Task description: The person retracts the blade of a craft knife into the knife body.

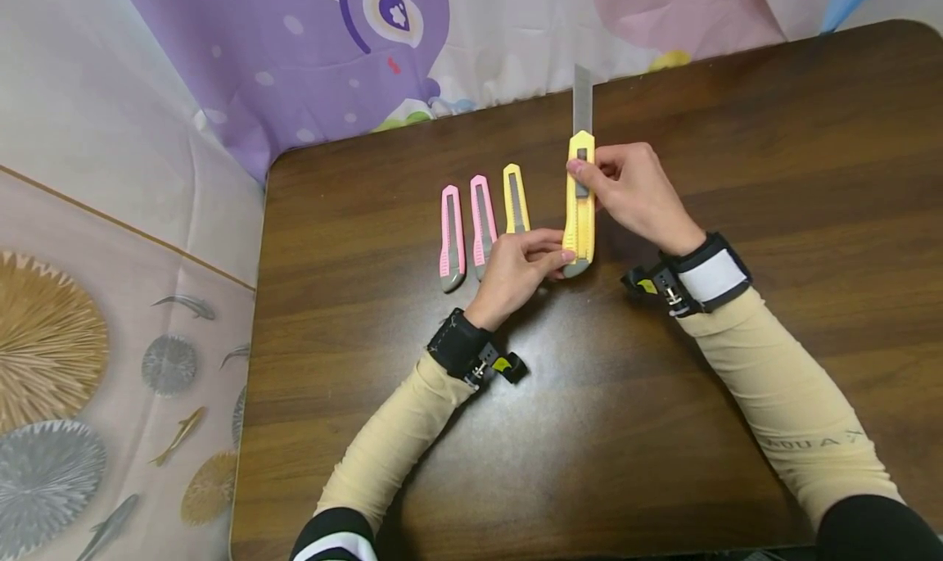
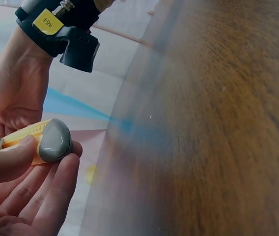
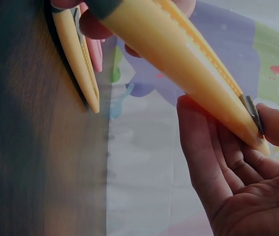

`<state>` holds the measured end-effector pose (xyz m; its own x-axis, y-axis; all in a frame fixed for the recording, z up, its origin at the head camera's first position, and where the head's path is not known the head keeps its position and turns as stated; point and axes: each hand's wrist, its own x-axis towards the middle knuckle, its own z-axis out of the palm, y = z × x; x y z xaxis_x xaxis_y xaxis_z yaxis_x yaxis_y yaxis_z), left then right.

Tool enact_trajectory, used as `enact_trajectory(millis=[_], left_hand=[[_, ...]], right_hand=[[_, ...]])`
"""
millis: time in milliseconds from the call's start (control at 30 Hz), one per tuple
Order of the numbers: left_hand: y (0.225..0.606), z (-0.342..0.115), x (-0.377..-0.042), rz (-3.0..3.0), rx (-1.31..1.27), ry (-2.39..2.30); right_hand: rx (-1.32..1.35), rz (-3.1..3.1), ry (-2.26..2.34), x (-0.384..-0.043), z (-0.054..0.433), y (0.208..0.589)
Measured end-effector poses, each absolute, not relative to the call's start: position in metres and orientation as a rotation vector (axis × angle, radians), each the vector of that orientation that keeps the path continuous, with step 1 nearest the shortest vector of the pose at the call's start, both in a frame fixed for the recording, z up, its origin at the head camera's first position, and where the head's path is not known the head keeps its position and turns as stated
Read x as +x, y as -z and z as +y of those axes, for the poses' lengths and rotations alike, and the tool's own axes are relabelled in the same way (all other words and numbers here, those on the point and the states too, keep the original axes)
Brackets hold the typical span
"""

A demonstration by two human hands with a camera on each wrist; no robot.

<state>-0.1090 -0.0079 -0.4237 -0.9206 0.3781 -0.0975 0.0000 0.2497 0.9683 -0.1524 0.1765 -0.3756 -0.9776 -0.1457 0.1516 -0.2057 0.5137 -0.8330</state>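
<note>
A yellow box cutter (image 1: 580, 217) is held up over the table between both hands, its blade (image 1: 583, 98) slid far out and pointing away from me. My left hand (image 1: 518, 268) pinches the grey end cap (image 2: 55, 140) between thumb and fingers. Near the blade end, my right hand (image 1: 637, 191) grips the body, its thumb on the dark slider (image 3: 252, 114). To the left lie a second yellow box cutter (image 1: 517, 198), a pink box cutter (image 1: 482, 213) partly behind my left hand, and another pink box cutter (image 1: 452, 237). No blade sticks out of these three.
The brown wooden table (image 1: 354, 397) ends at a patterned curtain (image 1: 508, 37) along the back. A pale cloth with fish and round motifs (image 1: 147, 299) hangs on the left. Both wrists wear black straps with small mounts.
</note>
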Motion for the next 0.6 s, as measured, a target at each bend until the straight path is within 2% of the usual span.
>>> enact_trajectory(millis=[600], left_hand=[[0.4240, -0.0089, -0.1086, 2.219, 0.374, -1.704]], right_hand=[[0.340, -2.693, -1.474, -0.1515, 0.1746, 0.3752]])
